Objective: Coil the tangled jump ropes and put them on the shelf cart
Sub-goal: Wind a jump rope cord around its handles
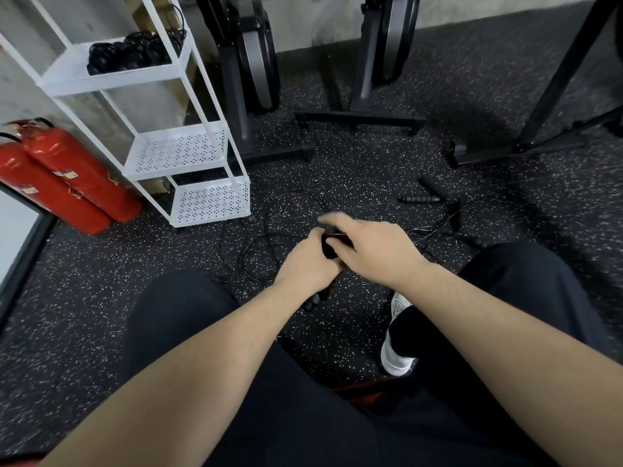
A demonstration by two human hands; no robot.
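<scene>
Two bare forearms reach up from the bottom of the frame over dark trousers, with a white shoe (396, 348) right of centre. At mid-frame the left hand (305, 264) has its fingers curled round black jump-rope handles (328, 246), whose lower ends poke out below the wrist. The right hand (367, 246) lies just over the same handles, touching the bundle; its fingers are motion-blurred, so whether it pinches the rope or only rests on it cannot be told. Thin black cable (256, 244) sprawls in loose loops on the speckled floor (101, 298) left of the hands, and more strands trail right toward another ribbed handle (419, 199) lying on the floor. In the upper left stands the white shelf cart (188, 153); its top tray holds coiled black ropes (135, 52), while the two perforated lower shelves show only bare metal. Two red fire extinguishers (67, 183) lean at the left edge. Dark exercise-machine bases (360, 119) fill the top.
</scene>
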